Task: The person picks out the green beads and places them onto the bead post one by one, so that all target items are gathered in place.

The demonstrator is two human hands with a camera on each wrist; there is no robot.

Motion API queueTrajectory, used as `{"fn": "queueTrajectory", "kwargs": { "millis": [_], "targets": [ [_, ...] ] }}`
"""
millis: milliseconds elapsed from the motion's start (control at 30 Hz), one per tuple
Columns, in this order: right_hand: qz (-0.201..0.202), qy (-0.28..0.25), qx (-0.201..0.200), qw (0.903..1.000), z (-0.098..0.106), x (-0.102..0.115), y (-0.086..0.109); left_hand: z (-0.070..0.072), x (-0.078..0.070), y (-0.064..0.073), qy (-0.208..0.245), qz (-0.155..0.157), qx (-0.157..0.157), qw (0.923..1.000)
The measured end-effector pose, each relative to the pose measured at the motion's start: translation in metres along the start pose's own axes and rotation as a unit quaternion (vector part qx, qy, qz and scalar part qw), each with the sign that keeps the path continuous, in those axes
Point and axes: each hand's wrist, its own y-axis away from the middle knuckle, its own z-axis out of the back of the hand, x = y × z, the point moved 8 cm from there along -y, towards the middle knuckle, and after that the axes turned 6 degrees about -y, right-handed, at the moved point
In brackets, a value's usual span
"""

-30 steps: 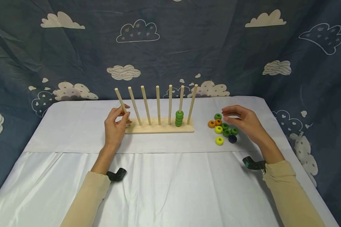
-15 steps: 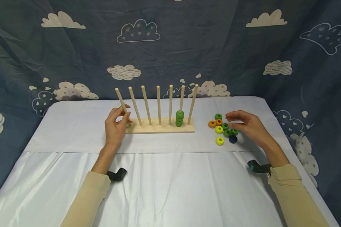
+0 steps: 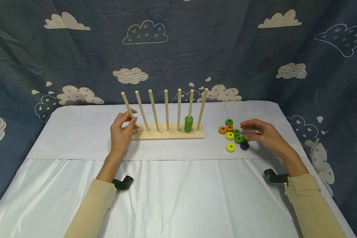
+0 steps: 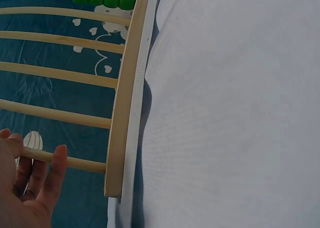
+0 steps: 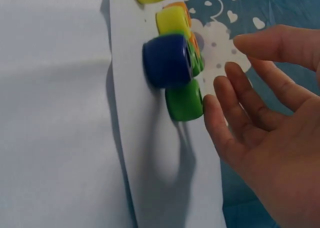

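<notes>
At the back of the table stands a wooden rack with a row of upright pegs. My left hand holds its leftmost wooden peg; in the left wrist view the fingers wrap around this peg. A stack of green beads sits on the second peg from the right. My right hand hovers over the right edge of a loose bead group, fingers apart and holding nothing. Nearest it are a green bead, partly hidden by the thumb in the head view, and a dark blue bead.
Also in the loose group are orange beads, yellow beads and more green beads. A white cloth covers the table. Behind it hangs a dark blue curtain with cloud prints.
My right hand has shifted right and slightly toward me over the beads, still holding nothing. The left hand keeps its grip on the peg, and the beads stay where they were.
</notes>
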Motion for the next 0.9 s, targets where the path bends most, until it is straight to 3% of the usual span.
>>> {"fn": "queueTrajectory", "kwargs": {
  "millis": [367,633,900],
  "targets": [
    [0.028,-0.027,-0.037,0.9986,0.01,-0.007,0.003,0.0,-0.001,0.0,0.003,-0.005,-0.002,1.0],
    [-0.01,-0.005,-0.018,0.9998,0.01,-0.02,0.002,-0.001,0.0,0.0,-0.001,0.002,-0.001,1.0],
    [-0.068,0.013,0.011,0.9976,0.002,-0.032,-0.001,-0.001,0.026,-0.004,-0.005,0.0,-0.008,1.0]
  ]
}}
